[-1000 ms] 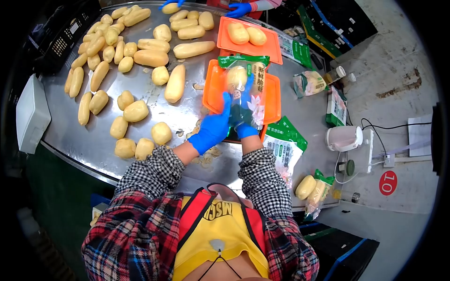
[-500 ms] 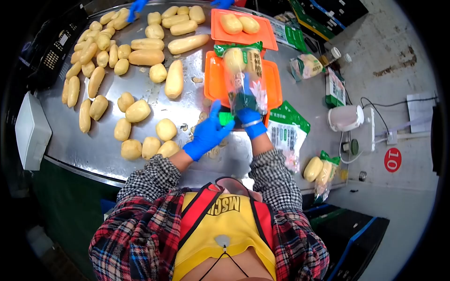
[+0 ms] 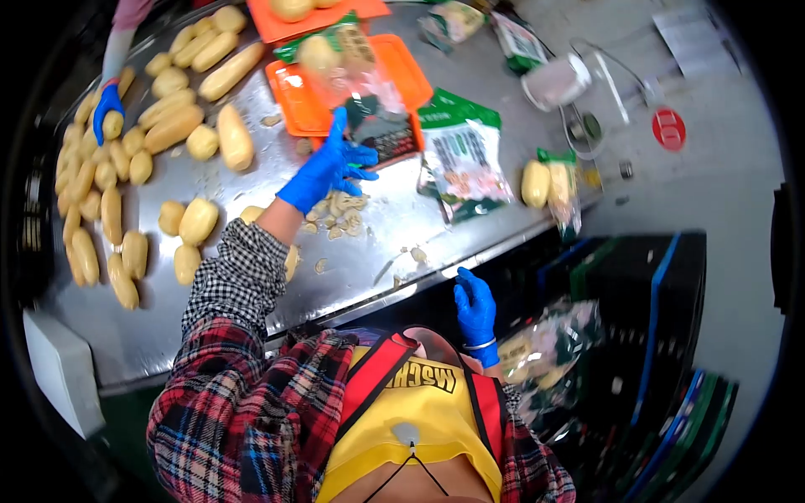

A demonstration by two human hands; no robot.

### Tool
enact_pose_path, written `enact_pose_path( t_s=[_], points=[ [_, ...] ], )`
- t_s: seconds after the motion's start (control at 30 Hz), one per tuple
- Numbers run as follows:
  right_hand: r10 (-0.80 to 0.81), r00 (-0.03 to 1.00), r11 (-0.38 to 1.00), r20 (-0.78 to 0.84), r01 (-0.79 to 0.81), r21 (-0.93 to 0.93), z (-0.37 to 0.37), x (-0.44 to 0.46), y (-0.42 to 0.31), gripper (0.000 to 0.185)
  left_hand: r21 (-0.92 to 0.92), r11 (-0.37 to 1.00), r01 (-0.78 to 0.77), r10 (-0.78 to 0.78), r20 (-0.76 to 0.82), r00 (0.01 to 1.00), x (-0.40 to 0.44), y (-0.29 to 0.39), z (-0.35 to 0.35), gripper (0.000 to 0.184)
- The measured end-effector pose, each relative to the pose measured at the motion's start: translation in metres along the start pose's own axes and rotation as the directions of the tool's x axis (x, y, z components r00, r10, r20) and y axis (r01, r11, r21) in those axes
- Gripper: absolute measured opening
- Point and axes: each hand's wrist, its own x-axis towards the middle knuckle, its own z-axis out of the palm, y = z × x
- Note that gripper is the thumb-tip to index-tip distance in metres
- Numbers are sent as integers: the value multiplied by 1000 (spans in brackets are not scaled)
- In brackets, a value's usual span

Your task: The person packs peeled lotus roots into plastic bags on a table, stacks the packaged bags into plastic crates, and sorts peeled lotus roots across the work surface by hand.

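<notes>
My left hand [image 3: 335, 168], in a blue glove, hovers at the front of an orange tray [image 3: 411, 71] with fingers spread, holding nothing. A clear and green bag [image 3: 348, 71] with pale lotus root inside lies on that tray, just beyond my left fingertips. My right hand [image 3: 475, 310], also blue-gloved, is low beyond the table's front edge, with its fingers stretched out and nothing in them. Nearest to it are filled plastic bags [image 3: 553, 344] by the dark crates. Below my left hand, thin lotus root slices [image 3: 340, 216] lie scattered on the metal table [image 3: 377, 251].
Many peeled lotus roots [image 3: 172, 127] cover the table's left side. A co-worker's gloved hand [image 3: 107, 113] touches the pile there. Flat green-and-white bags [image 3: 461, 155] lie right of the tray, with a filled bag [image 3: 562, 189] farther right. Dark crates [image 3: 629, 318] stand at lower right.
My right hand has left the bag on the orange tray and dropped back past the table edge. My left hand stays by the tray, fingers spread. The view has turned rightward.
</notes>
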Motion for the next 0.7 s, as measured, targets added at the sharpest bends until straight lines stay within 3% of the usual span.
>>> enact_pose_path(
  t_s=[0.03, 0.07, 0.1, 0.13, 0.17, 0.2, 0.23, 0.3, 0.4, 0.47, 0.53, 0.57, 0.6, 0.67, 0.7],
  points=[
    [30, 999, 999, 20, -30, 39, -2, -17, -4, 32, -12, 999, 44, -44, 45, 998, 5, 7, 5, 107],
    [67, 998, 994, 11, -68, 88, -4, -32, -12, 33, -3, 1000, -26, 26, 137, 990, 10, 9, 4, 98],
    [15, 999, 997, 42, -12, -76, -12, -43, -20, 34, 60, 992, -114, 113, 27, 993, 17, 15, 13, 74],
    [-46, 999, 994, 2, 46, -96, -13, -54, -21, 33, 34, 969, -244, 245, -47, 968, 31, 13, 6, 50],
    [-53, 999, 994, 7, 54, -97, -16, -63, -17, 33, 194, 923, -332, 322, 83, 943, 71, 25, -17, 37],
    [-64, 998, 994, 29, 66, -92, -23, -71, -12, 33, 270, 810, -521, 549, -33, 835, 32, 44, 29, 36],
    [-88, 995, 995, -39, 86, -49, -28, -74, -8, 34, 314, 804, -505, 560, -112, 821, 22, 66, 42, 38],
    [-108, 982, 993, -155, 112, 22, -38, -72, 3, 39, 354, 696, -625, 595, 202, 778, -16, 99, 96, 48],
    [-74, 957, 966, -281, 139, 218, -83, -66, -4, 62, 393, 595, -701, 551, 435, 712, -93, 64, 232, 54],
    [-95, 885, 905, -455, 267, 330, -126, -78, -10, 92, 531, 466, -708, 488, 513, 706, -113, 13, 295, 56],
    [-108, 805, 869, -584, 362, 338, -158, -91, -6, 111, 365, 656, -660, 222, 743, 632, -123, -44, 346, 57],
    [-140, 761, 862, -633, 408, 300, -175, -105, -2, 119, 422, 624, -658, 249, 690, 679, -125, -79, 364, 55],
    [-129, 669, 804, -732, 502, 317, -193, -125, -3, 105, 441, 634, -635, 225, 681, 697, -129, -110, 385, 50],
    [-83, 743, 752, -664, 484, 447, -228, -166, 16, 75, 468, 680, -564, 62, 731, 680, -146, -159, 438, 45],
    [-6, 589, 914, -808, 332, 235, -236, -187, 29, 34, 484, 677, -554, -26, 768, 640, -161, -179, 467, 45]
  ],
)
